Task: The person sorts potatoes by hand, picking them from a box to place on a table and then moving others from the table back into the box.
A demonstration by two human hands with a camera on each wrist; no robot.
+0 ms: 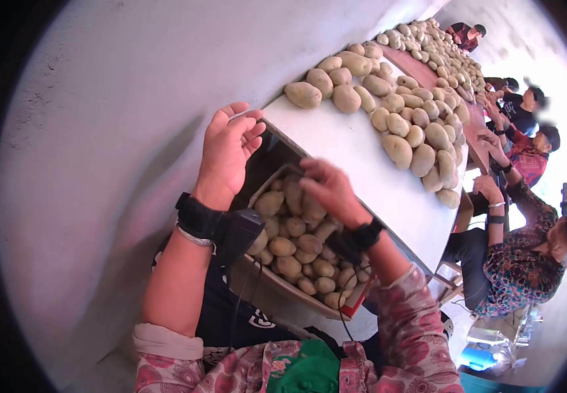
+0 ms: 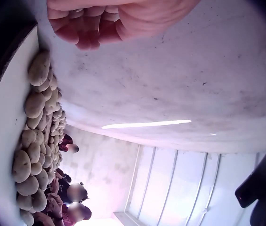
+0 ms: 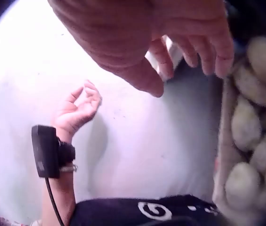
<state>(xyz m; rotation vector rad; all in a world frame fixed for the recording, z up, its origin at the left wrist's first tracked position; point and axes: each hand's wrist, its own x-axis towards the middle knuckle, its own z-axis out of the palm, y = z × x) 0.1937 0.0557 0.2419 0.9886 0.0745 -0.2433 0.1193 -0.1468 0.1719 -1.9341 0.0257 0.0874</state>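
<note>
My left hand (image 1: pixel 228 147) is raised beside the corner of the white tabletop (image 1: pixel 336 141), its fingers loosely bent and nothing in them. In the left wrist view its fingers (image 2: pixel 88 37) hang in front of the wall. Slightly blurred, my right hand (image 1: pixel 332 190) hovers over the far part of a cardboard box (image 1: pixel 290 299) full of potatoes (image 1: pixel 283 246). The right wrist view shows the fingers (image 3: pixel 201 52) of that hand spread and holding nothing, close to the box's edge. Loose potatoes (image 1: pixel 346 98) lie in a heap on the tabletop.
A pale wall (image 1: pixel 113 131) runs along the left. Farther down the tables lies a long heap of potatoes (image 1: pixel 428 49). Several people sit along the right side, the nearest a person in a patterned shirt (image 1: pixel 526 262). A large water bottle (image 1: pixel 483 354) stands at the lower right.
</note>
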